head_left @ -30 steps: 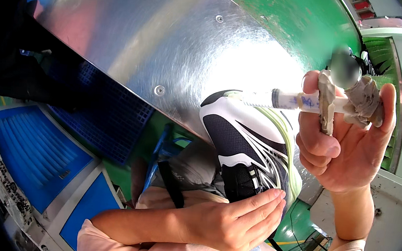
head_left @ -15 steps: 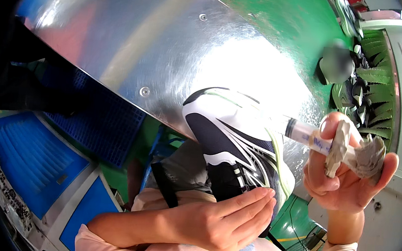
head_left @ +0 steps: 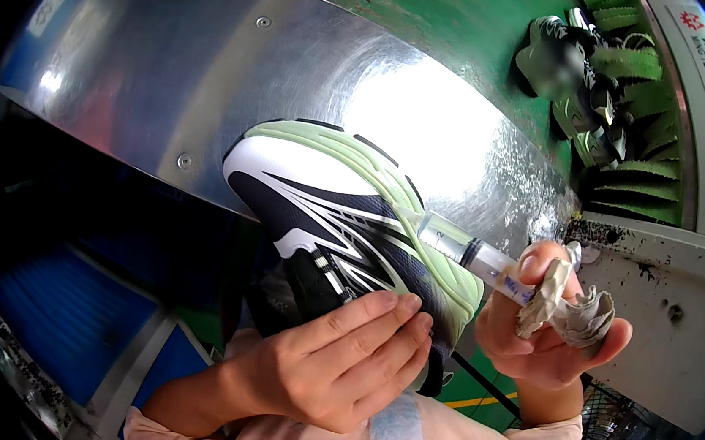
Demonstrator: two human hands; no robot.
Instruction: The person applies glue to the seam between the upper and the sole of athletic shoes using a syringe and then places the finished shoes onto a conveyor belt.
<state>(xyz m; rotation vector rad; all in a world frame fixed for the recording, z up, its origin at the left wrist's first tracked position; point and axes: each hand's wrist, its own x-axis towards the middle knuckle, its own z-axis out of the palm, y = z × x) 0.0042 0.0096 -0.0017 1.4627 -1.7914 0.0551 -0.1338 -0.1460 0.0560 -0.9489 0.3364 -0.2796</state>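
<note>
The right hand (head_left: 537, 369) is curled round a syringe (head_left: 492, 267), fingers at its flange and thumb behind the plunger end, both of these wrapped in grey, putty-like lumps. The syringe points left and slightly away from the person, its nozzle at the pale green sole edge of a shoe (head_left: 345, 207); whether it touches cannot be told.

The shoe lies left of the right hand, its long axis slanting from toe at far left to heel at near right, a little steeper than the syringe. The left hand (head_left: 330, 362) is nearer, its straight, closed-up fingers touching the shoe's side; its thumb is hidden, so its grip cannot be judged.

Counted: two hands, one syringe, one shoe between them. Beyond is one metal tabletop (head_left: 146, 73) with two screws (head_left: 184, 161) visible. Farther right, a cluster of other shoes (head_left: 579, 119) overlaps too much to count.
</note>
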